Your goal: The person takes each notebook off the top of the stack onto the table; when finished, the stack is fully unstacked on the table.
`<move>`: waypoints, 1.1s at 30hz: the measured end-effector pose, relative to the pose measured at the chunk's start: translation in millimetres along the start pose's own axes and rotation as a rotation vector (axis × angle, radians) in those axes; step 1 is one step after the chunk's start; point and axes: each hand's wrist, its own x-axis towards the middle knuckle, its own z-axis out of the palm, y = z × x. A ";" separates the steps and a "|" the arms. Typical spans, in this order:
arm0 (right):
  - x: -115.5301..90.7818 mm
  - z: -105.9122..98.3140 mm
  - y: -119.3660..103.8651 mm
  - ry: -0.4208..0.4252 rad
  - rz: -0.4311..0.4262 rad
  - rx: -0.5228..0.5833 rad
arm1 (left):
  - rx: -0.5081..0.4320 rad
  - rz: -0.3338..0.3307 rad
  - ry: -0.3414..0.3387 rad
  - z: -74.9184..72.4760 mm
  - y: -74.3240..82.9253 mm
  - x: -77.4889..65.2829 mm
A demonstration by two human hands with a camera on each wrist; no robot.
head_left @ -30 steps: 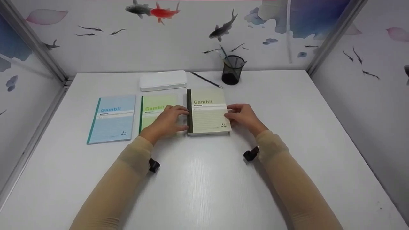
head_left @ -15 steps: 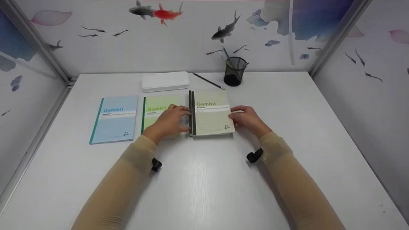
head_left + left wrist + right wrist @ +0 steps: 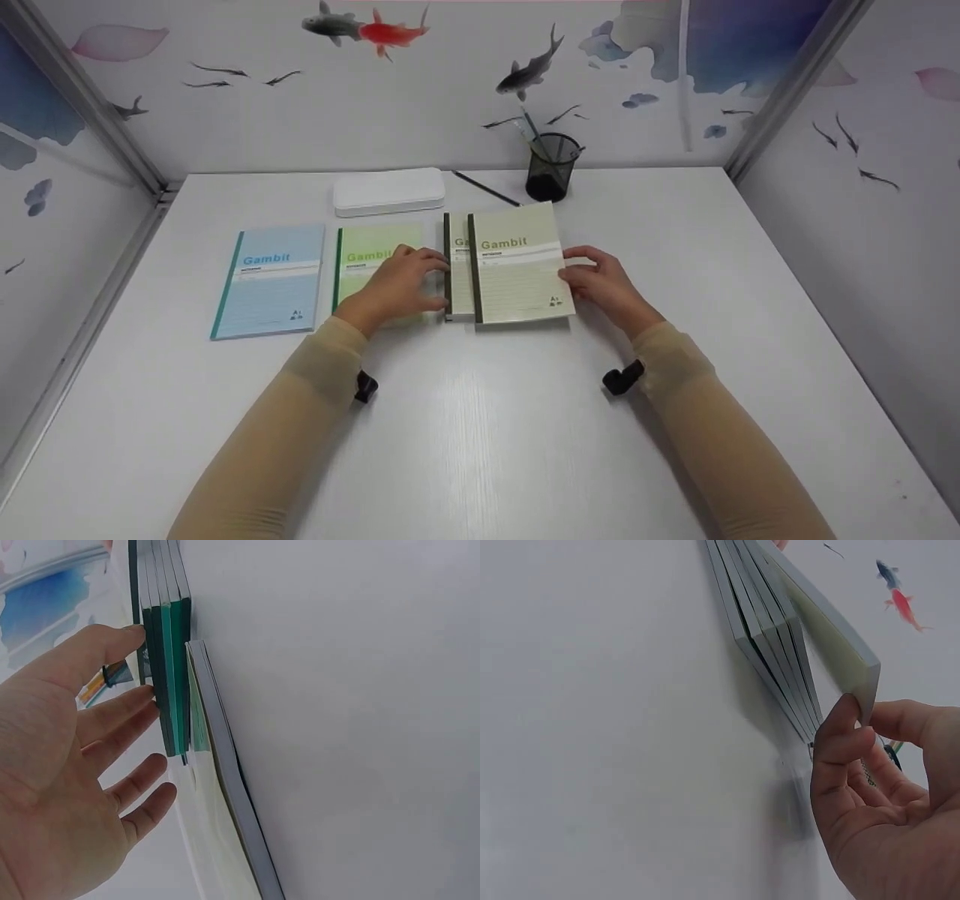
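Note:
A pale yellow-green notebook (image 3: 521,281) with a dark spine is pinched at its right edge by my right hand (image 3: 604,285). In the right wrist view, thumb and fingers grip one corner of this notebook (image 3: 836,641), which is tilted up off the stack. Beneath it lies a stack of several notebooks (image 3: 459,289), its left strip uncovered. My left hand (image 3: 401,285) has its fingertips against the stack's spine side, fingers fairly straight. Green and dark spines (image 3: 169,675) show beside those fingertips in the left wrist view. Part of a light green notebook (image 3: 375,236) is hidden under my left hand and wrist.
A blue notebook (image 3: 274,281) lies at the left of the white table (image 3: 465,450). Behind the notebooks are a white case (image 3: 388,192), a dark pencil (image 3: 484,186) and a black mesh pen cup (image 3: 551,169). Patterned walls enclose the back and sides.
My right hand has drawn the top notebook rightward off the stack, uncovering the one below, and its right side has risen. My left hand has stayed at the spines.

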 end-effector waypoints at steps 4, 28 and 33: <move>-2.4 -12.2 1.9 -0.003 -0.010 0.027 | -0.010 -0.001 -0.001 0.1 0.1 -1.0; -13.6 -108.4 9.7 0.072 0.028 -0.017 | 0.011 -0.015 -0.006 -1.8 2.2 -2.4; -11.9 -106.4 10.4 0.095 0.042 -0.126 | 0.014 -0.008 -0.002 -1.3 2.4 -1.8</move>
